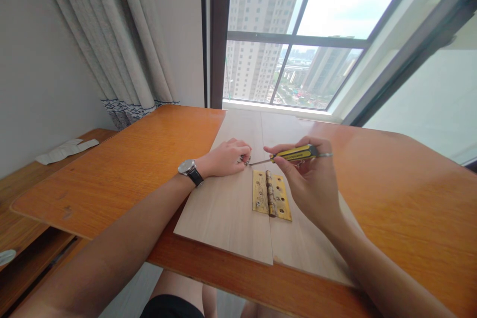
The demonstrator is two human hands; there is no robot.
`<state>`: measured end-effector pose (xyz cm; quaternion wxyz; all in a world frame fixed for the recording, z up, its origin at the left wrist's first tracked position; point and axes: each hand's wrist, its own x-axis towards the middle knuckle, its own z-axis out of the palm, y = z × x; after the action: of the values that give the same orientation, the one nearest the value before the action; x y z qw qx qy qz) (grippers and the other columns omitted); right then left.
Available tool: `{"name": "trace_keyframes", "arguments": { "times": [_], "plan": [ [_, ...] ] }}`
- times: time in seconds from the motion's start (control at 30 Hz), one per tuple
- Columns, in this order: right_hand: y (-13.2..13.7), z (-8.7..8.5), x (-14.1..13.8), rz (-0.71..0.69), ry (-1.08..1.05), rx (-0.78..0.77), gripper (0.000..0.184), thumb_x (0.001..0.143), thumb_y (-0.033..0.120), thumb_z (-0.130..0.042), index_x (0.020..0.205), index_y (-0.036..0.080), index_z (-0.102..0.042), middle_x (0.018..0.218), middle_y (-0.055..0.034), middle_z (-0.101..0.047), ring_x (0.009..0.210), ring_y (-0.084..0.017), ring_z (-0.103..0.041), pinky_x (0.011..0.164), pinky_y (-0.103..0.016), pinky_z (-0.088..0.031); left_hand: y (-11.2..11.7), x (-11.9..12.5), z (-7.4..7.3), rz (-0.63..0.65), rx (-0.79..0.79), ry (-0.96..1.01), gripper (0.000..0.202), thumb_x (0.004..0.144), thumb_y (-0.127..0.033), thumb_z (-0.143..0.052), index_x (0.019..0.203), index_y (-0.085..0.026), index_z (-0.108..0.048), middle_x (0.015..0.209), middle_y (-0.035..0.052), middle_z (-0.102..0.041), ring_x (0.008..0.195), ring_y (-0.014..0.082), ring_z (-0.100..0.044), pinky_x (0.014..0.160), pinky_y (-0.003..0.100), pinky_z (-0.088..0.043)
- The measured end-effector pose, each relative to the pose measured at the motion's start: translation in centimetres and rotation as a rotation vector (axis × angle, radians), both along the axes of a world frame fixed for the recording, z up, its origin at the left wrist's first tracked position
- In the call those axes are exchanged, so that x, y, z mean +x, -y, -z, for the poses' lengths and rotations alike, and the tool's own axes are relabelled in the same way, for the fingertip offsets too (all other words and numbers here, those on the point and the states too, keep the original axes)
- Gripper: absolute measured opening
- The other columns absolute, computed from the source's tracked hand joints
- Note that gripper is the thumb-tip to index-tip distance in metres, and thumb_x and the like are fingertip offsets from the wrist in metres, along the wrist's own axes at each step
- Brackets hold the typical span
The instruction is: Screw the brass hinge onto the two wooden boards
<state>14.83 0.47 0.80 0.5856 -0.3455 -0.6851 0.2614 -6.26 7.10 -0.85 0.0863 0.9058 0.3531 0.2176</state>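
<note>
Right hand (309, 184) is gripping a yellow-and-black plastic-handled screwdriver (294, 154), fingers clamped round the handle, thin steel shaft pointing left. Left hand (223, 158) is resting on the boards, a silver wristwatch with black strap (190, 171) on its wrist, fingertips (244, 155) pinching together at the shaft's tip on a tiny item (246, 161), too small to make out. A worn brass butterfly hinge (271, 194) is lying open across the seam between two pale wooden boards (223, 208), just below both hands. The boards are lying mid-bench on an orange wooden bench top (112, 174), their far ends reaching its far edge, below a tall window (294, 35) — a grey patterned curtain (126, 49) hanging to its left.
</note>
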Motion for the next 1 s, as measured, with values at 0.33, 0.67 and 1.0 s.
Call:
{"name": "trace_keyframes", "arguments": {
  "times": [0.33, 0.67, 1.0],
  "plan": [
    [0.0, 0.0, -0.1, -0.032, -0.036, 0.021, 0.034, 0.090, 0.018, -0.070, 0.106, 0.028, -0.042, 0.103, -0.0025, -0.077, 0.097, -0.020, -0.075, 0.085, -0.038, -0.059, 0.2, -0.3, -0.2, 0.046, -0.022, 0.013, 0.013, 0.080, -0.008, -0.055, 0.083, -0.020, -0.058, 0.125, 0.0065, -0.065, 0.120, 0.0267, -0.055, 0.110, 0.045, -0.043],
    [0.0, -0.1, -0.1, -0.035, -0.032, 0.017, 0.032, 0.090, 0.019, -0.069, 0.105, 0.028, -0.042, 0.102, -0.0028, -0.077, 0.100, -0.021, -0.075, 0.087, -0.039, -0.059, -0.5, -0.4, 0.2, 0.070, -0.013, 0.027, 0.014, 0.078, -0.009, -0.057, 0.084, -0.021, -0.057, 0.112, 0.0057, -0.068, 0.112, 0.0261, -0.057, 0.103, 0.043, -0.046],
    [-0.1, 0.0, 0.0, -0.036, -0.027, 0.011, 0.033, 0.090, 0.019, -0.070, 0.106, 0.029, -0.043, 0.103, -0.0028, -0.077, 0.098, -0.022, -0.076, 0.087, -0.041, -0.060, -0.8, -0.5, 0.4, 0.079, -0.009, 0.030, 0.021, 0.077, -0.010, -0.058, 0.094, -0.022, -0.061, 0.112, 0.0051, -0.067, 0.111, 0.0258, -0.057, 0.104, 0.043, -0.046]
  ]
}}
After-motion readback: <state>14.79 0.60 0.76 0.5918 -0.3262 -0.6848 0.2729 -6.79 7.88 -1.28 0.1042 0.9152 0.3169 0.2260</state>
